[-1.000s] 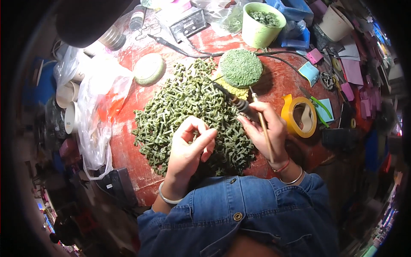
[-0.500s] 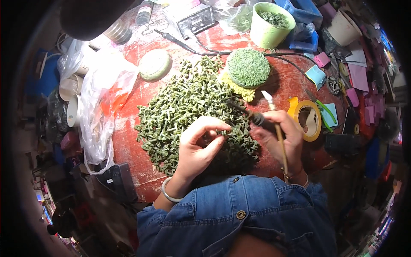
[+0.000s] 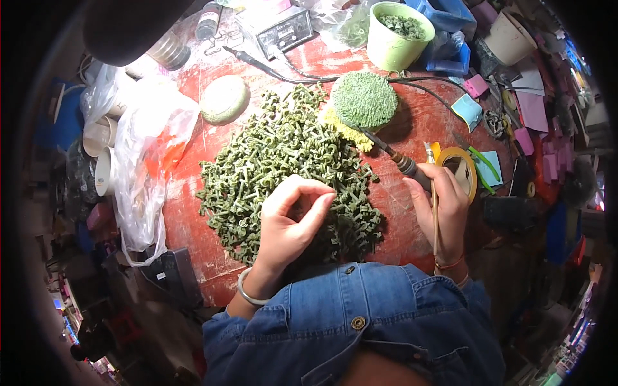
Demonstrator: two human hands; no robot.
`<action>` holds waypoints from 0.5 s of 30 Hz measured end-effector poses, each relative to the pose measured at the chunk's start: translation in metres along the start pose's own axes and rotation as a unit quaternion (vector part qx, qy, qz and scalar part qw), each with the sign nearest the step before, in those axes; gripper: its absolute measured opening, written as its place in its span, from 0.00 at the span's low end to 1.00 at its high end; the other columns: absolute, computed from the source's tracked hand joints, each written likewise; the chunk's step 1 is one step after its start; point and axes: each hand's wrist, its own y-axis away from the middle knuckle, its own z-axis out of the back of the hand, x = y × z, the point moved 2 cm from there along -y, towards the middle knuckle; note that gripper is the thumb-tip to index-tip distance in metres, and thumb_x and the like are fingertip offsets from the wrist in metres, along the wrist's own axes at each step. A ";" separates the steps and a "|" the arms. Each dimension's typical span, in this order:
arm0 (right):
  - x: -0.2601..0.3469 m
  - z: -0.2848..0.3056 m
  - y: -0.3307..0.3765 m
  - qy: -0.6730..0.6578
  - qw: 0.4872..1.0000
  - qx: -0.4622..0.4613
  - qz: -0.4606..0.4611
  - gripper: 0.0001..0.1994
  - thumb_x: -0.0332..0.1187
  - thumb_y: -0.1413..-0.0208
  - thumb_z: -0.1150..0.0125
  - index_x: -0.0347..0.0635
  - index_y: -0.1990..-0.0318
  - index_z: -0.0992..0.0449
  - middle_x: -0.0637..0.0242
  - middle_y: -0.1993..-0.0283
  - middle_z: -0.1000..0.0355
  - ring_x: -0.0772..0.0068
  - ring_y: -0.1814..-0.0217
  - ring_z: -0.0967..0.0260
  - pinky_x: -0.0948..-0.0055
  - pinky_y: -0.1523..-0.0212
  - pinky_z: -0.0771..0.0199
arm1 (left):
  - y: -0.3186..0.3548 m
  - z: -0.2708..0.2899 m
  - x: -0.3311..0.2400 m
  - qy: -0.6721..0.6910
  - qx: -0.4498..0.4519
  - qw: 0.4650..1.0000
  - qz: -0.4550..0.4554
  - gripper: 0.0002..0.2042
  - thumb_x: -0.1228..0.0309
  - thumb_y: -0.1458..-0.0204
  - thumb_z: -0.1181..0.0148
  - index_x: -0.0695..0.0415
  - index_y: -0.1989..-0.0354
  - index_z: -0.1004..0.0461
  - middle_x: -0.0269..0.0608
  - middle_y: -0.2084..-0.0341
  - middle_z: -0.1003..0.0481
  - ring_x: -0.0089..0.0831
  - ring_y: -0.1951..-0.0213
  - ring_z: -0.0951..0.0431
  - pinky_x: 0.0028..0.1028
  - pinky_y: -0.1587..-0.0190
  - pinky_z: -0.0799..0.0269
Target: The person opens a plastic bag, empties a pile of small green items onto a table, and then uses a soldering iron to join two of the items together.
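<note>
A big heap of small green curled pieces (image 3: 283, 161) covers the middle of a worn red table (image 3: 412, 225). My left hand (image 3: 290, 222) rests on the near edge of the heap, thumb and forefinger pinched into a ring, perhaps on one small piece; I cannot see it. My right hand (image 3: 441, 206) is at the heap's right side and grips a dark pen-shaped tool (image 3: 393, 154) with a cable, its tip pointing up-left toward a round green sponge (image 3: 364, 100). A thin stick (image 3: 434, 199) is also in that hand.
A light green cup (image 3: 399, 29) with more pieces stands at the back. A yellow tape roll (image 3: 460, 170) lies just right of my right hand. Clear plastic bags (image 3: 148, 161) and pale cups (image 3: 103, 154) crowd the left edge. A grey box (image 3: 280, 29) sits at the back.
My right hand has moved right, away from the heap, with the tool. My left hand stays on the heap's near edge, fingers now curled into a ring.
</note>
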 end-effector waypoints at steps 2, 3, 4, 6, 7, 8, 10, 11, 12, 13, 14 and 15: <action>0.008 -0.007 -0.001 -0.044 0.999 0.001 -0.016 0.12 0.25 0.45 0.29 0.35 0.55 0.24 0.58 0.64 0.23 0.67 0.67 0.24 0.69 0.67 0.26 | 0.000 -0.001 -0.006 -0.187 0.055 0.978 -0.070 0.09 0.75 0.49 0.29 0.59 0.61 0.22 0.36 0.72 0.29 0.24 0.73 0.29 0.23 0.69 0.33; 0.012 -0.015 -0.002 -0.105 0.994 0.022 -0.015 0.12 0.24 0.45 0.30 0.36 0.55 0.24 0.58 0.65 0.23 0.69 0.68 0.24 0.71 0.68 0.26 | 0.000 -0.001 -0.008 -0.253 0.066 0.960 -0.103 0.11 0.74 0.50 0.28 0.59 0.61 0.23 0.38 0.72 0.30 0.29 0.73 0.28 0.26 0.69 0.32; 0.016 -0.021 -0.001 -0.127 0.991 0.041 -0.016 0.12 0.24 0.45 0.30 0.36 0.55 0.24 0.59 0.66 0.23 0.69 0.68 0.25 0.71 0.69 0.27 | 0.002 -0.003 -0.009 -0.324 0.076 0.936 -0.115 0.12 0.72 0.50 0.28 0.58 0.60 0.24 0.42 0.71 0.30 0.38 0.71 0.26 0.33 0.68 0.28; 0.022 -0.035 0.001 -0.170 0.983 0.072 -0.017 0.11 0.22 0.46 0.31 0.37 0.56 0.24 0.59 0.67 0.24 0.69 0.70 0.25 0.71 0.70 0.27 | 0.004 -0.004 -0.010 -0.359 0.080 0.923 -0.116 0.12 0.71 0.50 0.29 0.57 0.59 0.24 0.42 0.69 0.30 0.40 0.70 0.25 0.35 0.68 0.27; 0.023 -0.042 0.002 -0.162 0.982 0.095 -0.014 0.12 0.21 0.48 0.30 0.38 0.57 0.25 0.59 0.68 0.24 0.67 0.70 0.24 0.70 0.70 0.27 | 0.004 -0.005 -0.010 -0.367 0.080 0.919 -0.117 0.12 0.72 0.50 0.29 0.57 0.59 0.24 0.42 0.69 0.31 0.39 0.70 0.25 0.35 0.69 0.27; 0.024 -0.047 0.003 -0.177 0.979 0.106 -0.005 0.13 0.21 0.49 0.29 0.38 0.57 0.25 0.59 0.68 0.24 0.66 0.69 0.24 0.70 0.70 0.27 | 0.005 -0.005 -0.010 -0.368 0.073 0.919 -0.121 0.11 0.72 0.50 0.29 0.57 0.60 0.24 0.42 0.69 0.31 0.39 0.71 0.25 0.35 0.69 0.27; 0.025 -0.054 0.004 -0.190 0.976 0.102 0.024 0.14 0.21 0.51 0.27 0.39 0.58 0.25 0.59 0.69 0.24 0.65 0.70 0.24 0.69 0.70 0.27 | 0.005 -0.005 -0.010 -0.371 0.058 0.918 -0.130 0.10 0.72 0.50 0.30 0.57 0.62 0.23 0.41 0.70 0.31 0.38 0.71 0.25 0.35 0.70 0.28; 0.023 -0.055 0.005 -0.186 0.978 0.091 0.018 0.14 0.21 0.51 0.27 0.39 0.58 0.25 0.59 0.69 0.24 0.66 0.70 0.24 0.70 0.70 0.27 | 0.005 -0.005 -0.009 -0.360 0.051 0.923 -0.124 0.10 0.73 0.51 0.29 0.57 0.63 0.23 0.41 0.70 0.30 0.38 0.71 0.25 0.35 0.69 0.27; 0.021 -0.055 0.006 -0.182 0.980 0.080 0.013 0.14 0.21 0.50 0.27 0.39 0.58 0.25 0.60 0.69 0.24 0.67 0.70 0.24 0.70 0.70 0.27 | 0.005 -0.004 -0.009 -0.350 0.044 0.928 -0.120 0.09 0.74 0.52 0.28 0.57 0.64 0.23 0.41 0.71 0.30 0.38 0.70 0.25 0.35 0.68 0.27; 0.019 -0.054 0.006 -0.179 0.982 0.066 0.010 0.14 0.21 0.50 0.27 0.39 0.58 0.25 0.60 0.69 0.24 0.69 0.70 0.24 0.71 0.70 0.27 | 0.005 -0.004 -0.009 -0.340 0.037 0.933 -0.115 0.09 0.75 0.53 0.28 0.58 0.65 0.22 0.41 0.71 0.29 0.38 0.69 0.24 0.34 0.67 0.27; 0.016 -0.053 0.007 -0.191 0.979 0.064 -0.013 0.14 0.21 0.50 0.27 0.39 0.58 0.25 0.59 0.68 0.23 0.67 0.69 0.22 0.70 0.68 0.25 | 0.005 -0.003 -0.009 -0.321 0.031 0.941 -0.103 0.08 0.74 0.53 0.28 0.57 0.66 0.22 0.41 0.72 0.29 0.38 0.70 0.24 0.34 0.67 0.27; 0.014 -0.052 0.007 -0.204 0.977 0.059 -0.034 0.13 0.22 0.50 0.27 0.38 0.58 0.25 0.58 0.67 0.22 0.64 0.67 0.21 0.69 0.67 0.24 | 0.005 -0.004 -0.009 -0.338 0.038 0.934 -0.109 0.09 0.74 0.53 0.28 0.57 0.66 0.22 0.41 0.72 0.29 0.38 0.70 0.24 0.34 0.67 0.27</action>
